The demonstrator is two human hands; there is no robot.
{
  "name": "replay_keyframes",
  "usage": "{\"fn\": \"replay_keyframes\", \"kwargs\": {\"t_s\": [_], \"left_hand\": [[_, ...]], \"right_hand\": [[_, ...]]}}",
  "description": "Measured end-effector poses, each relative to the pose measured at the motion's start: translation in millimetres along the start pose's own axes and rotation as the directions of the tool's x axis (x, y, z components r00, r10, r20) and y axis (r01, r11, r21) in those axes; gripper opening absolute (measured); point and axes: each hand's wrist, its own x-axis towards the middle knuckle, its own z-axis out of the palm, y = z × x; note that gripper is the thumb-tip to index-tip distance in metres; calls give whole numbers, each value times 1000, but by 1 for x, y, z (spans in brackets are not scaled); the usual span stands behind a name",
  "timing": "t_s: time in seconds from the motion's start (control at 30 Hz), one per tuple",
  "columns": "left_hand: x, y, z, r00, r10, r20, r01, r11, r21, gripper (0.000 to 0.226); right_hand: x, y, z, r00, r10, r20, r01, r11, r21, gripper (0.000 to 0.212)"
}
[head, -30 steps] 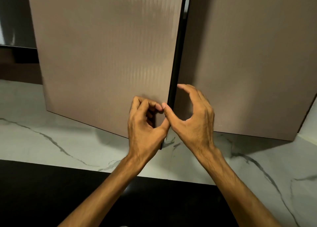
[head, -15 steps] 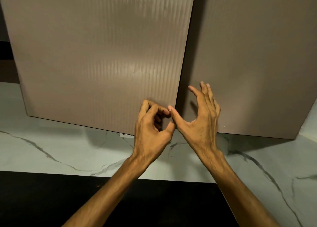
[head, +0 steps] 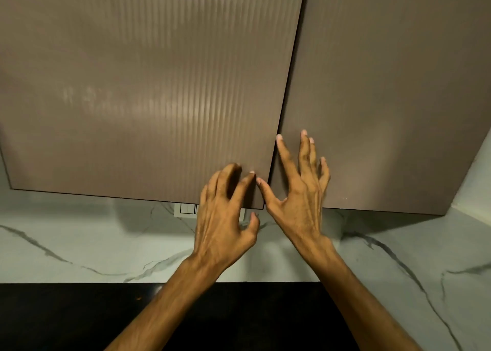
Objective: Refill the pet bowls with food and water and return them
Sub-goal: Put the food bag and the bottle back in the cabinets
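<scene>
Working at the wall cabinet, head view only: both hands up at the seam where the two brown doors meet. Left hand [head: 225, 225] has fingers [head: 240, 188] loosely spread against the left door [head: 148, 90] near its lower right corner, thumb hanging just under the bottom edge; it grips nothing. Right hand [head: 300, 199] is splayed wide, fingertips touching or just off the right door [head: 385, 85], thumb pointing at the seam; also holding nothing. Doors look flush, seam thin and dark. Judged step: a cupboard stage of the refill, probably to do with the food; whether the doors are being opened or pressed home cannot be told. If opening, next move needs fingers hooked under the bottom edge, since no handle shows. Pet bowls, food and water: none in view, location unknown. Below, marble backsplash [head: 79, 239] with a white switch plate [head: 186, 209], and a black tabletop [head: 66, 316] at the bottom.
</scene>
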Motion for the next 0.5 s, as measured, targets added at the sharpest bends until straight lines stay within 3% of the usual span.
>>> {"fn": "replay_keyframes", "kwargs": {"t_s": [0.17,0.5], "left_hand": [[-6,-15,5,994,92,54,-99,984,146,87],[-7,-27,12,991,124,51,-131,975,182,92]], "right_hand": [[-1,0,13,998,-37,49,39,998,-41,71],[-1,0,19,997,-22,73,27,998,-63,70]]}}
